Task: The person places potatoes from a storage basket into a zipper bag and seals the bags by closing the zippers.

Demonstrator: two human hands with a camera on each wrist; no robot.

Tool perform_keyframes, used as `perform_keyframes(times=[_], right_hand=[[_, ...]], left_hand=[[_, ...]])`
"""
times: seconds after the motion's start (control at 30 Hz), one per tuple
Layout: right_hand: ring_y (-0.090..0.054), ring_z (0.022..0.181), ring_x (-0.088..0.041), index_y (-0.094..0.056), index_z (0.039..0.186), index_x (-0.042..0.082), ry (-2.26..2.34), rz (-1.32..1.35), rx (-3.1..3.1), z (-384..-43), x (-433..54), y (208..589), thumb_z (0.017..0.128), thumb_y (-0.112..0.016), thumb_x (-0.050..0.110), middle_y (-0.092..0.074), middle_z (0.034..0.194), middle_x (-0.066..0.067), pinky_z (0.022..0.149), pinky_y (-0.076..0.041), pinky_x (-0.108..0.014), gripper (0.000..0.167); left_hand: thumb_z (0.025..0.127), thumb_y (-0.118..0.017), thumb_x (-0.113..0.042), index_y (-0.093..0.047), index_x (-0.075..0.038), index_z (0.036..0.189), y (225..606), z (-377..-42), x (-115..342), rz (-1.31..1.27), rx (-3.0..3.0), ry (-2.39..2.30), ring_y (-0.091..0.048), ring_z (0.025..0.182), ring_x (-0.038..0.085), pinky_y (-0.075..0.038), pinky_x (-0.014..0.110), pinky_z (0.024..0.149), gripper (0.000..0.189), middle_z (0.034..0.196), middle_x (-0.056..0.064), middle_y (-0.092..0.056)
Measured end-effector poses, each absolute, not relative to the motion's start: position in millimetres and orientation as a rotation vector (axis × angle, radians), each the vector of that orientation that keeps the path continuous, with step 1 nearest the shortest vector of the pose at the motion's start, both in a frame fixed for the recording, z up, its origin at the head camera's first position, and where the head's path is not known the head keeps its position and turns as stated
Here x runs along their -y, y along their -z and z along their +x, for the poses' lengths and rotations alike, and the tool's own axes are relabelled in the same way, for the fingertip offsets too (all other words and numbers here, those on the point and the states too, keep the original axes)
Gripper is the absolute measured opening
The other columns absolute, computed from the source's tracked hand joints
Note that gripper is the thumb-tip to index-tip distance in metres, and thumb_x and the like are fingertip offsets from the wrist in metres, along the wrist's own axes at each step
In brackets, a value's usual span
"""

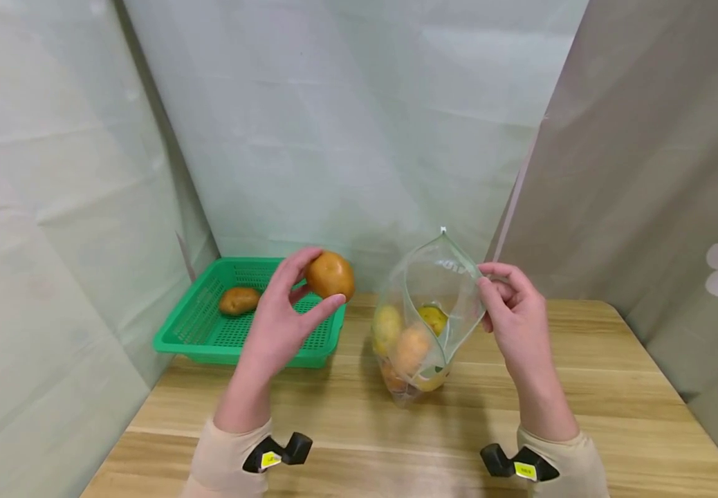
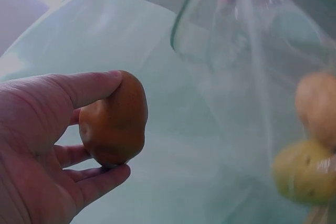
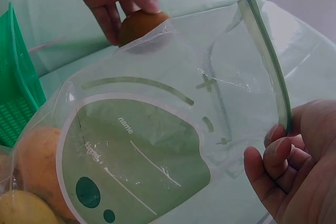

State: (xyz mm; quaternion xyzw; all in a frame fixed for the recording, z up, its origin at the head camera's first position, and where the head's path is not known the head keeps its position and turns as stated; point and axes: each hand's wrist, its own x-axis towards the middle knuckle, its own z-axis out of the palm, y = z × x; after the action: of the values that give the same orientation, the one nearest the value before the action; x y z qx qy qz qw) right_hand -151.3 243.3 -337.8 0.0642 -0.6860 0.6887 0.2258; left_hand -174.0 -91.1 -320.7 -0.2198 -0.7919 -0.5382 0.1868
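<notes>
My left hand holds a brown potato between thumb and fingers, in the air between the basket and the bag. The left wrist view shows the thumb on one side of this potato and fingertips on the other. My right hand pinches the green zip rim of a clear zip bag, whose mouth gapes. Inside the bag lie several yellow and orange-brown potato-like pieces, blurred by the plastic. A green label is printed on the bag in the right wrist view.
A green plastic basket stands at the table's back left, with a brown potato in it. The wooden table carries basket and bag. Pale cloth hangs behind and at the sides.
</notes>
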Motion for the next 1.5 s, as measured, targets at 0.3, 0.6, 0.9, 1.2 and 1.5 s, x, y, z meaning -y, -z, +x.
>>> perform_keyframes(times=[0.3,0.6,0.9,1.2,1.5], right_hand=[[-0.048,0.056,-0.015,-0.071,0.131,0.004,-1.901,0.170,1.891,-148.2,-244.7,337.5,0.111,-0.068,0.012,-0.062,0.076,-0.006,0.051,-0.044,-0.023,0.022],[-0.048,0.056,-0.016,-0.072,0.130,0.005,-1.899,0.178,1.880,-145.7,-242.3,334.8,0.111,-0.068,0.011,-0.060,0.073,-0.005,0.050,-0.043,-0.023,0.020],[-0.048,0.054,-0.015,-0.072,0.129,0.005,-1.875,0.195,1.885,-146.9,-240.5,335.2,0.111,-0.068,0.012,-0.060,0.071,-0.005,0.050,-0.044,-0.024,0.020],[-0.048,0.054,-0.016,-0.072,0.130,0.005,-1.877,0.203,1.893,-149.2,-238.0,336.7,0.111,-0.068,0.011,-0.059,0.071,-0.005,0.050,-0.043,-0.025,0.020],[-0.048,0.054,-0.018,-0.072,0.130,0.006,-1.832,0.220,1.933,-151.8,-235.0,337.6,0.111,-0.067,0.012,-0.060,0.071,-0.005,0.049,-0.043,-0.024,0.021]], left_hand=[[0.092,-0.094,-0.015,-0.059,-0.024,0.158,322.4,-149.9,68.9,-0.628,2.185,1.571,-0.054,0.142,0.019,-0.053,0.035,0.113,0.075,0.163,-0.005,-0.049],[0.091,-0.094,-0.012,-0.060,-0.024,0.157,321.7,-136.2,58.5,-0.660,2.165,1.562,-0.050,0.148,0.021,-0.051,0.048,0.115,0.074,0.167,-0.002,-0.046],[0.091,-0.094,-0.012,-0.060,-0.025,0.158,310.0,-135.1,38.1,-0.731,2.064,1.536,-0.049,0.151,0.018,-0.052,0.047,0.115,0.076,0.167,-0.006,-0.046],[0.089,-0.096,-0.015,-0.059,-0.019,0.157,296.6,-141.5,11.1,-0.864,2.001,1.407,-0.055,0.145,0.019,-0.054,0.043,0.112,0.078,0.168,0.002,-0.045],[0.092,-0.095,-0.022,-0.059,-0.020,0.157,293.8,-152.6,-3.7,-0.880,2.075,1.204,-0.053,0.148,0.028,-0.053,0.053,0.112,0.075,0.167,0.010,-0.047]])
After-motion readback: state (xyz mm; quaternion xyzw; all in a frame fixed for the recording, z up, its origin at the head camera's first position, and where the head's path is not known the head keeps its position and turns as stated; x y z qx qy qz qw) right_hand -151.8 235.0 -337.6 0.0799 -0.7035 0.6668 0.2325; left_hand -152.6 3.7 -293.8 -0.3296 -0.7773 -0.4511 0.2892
